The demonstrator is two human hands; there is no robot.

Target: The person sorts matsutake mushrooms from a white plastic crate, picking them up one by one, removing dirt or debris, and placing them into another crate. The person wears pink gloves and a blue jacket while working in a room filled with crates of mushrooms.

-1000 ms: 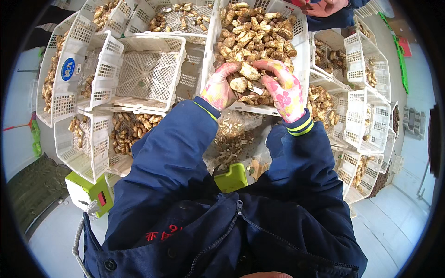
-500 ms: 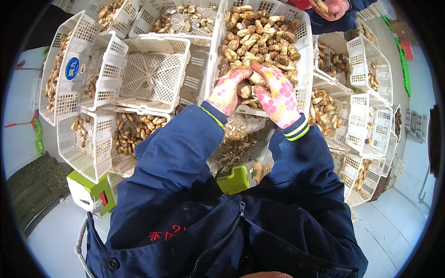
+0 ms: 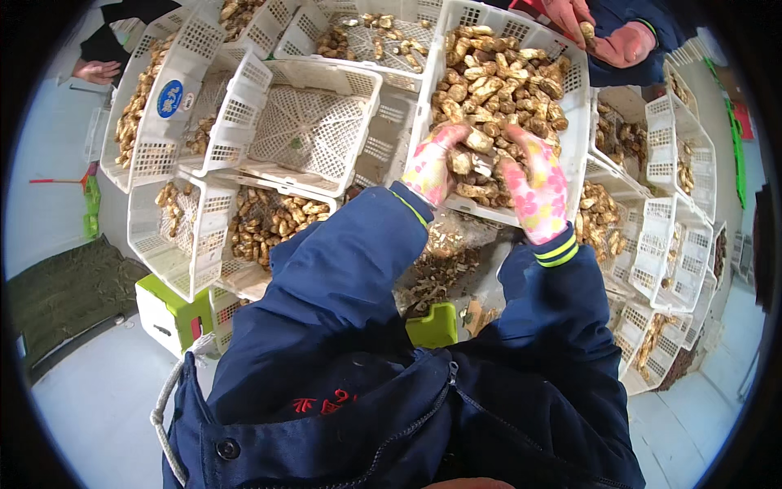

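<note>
Brown-and-cream mushrooms [image 3: 497, 85] with thick stems fill a long white perforated crate [image 3: 580, 122] in front of me. Both my hands wear pink-and-yellow flowered gloves and reach into its near end. My left hand [image 3: 434, 165] curls around the side of a mushroom [image 3: 479, 141], its thumb partly hidden. Across a small gap, my right hand [image 3: 538, 183] has its fingers and thumb apart, against the mushrooms at the crate's right side. A few paler mushrooms lie between the two hands.
An empty white crate [image 3: 314, 122] stands to the left. More crates of mushrooms [image 3: 273, 220] surround it, with others stacked at the right [image 3: 672, 244]. Another person's hands [image 3: 623, 45] hold a mushroom at the far right; a further hand [image 3: 99, 72] shows far left. Scraps [image 3: 440, 273] lie below.
The whole view has shifted, so the crates sit further right and lower. My hands have moved apart, with mushrooms now visible between them. The other person's hands show more fully.
</note>
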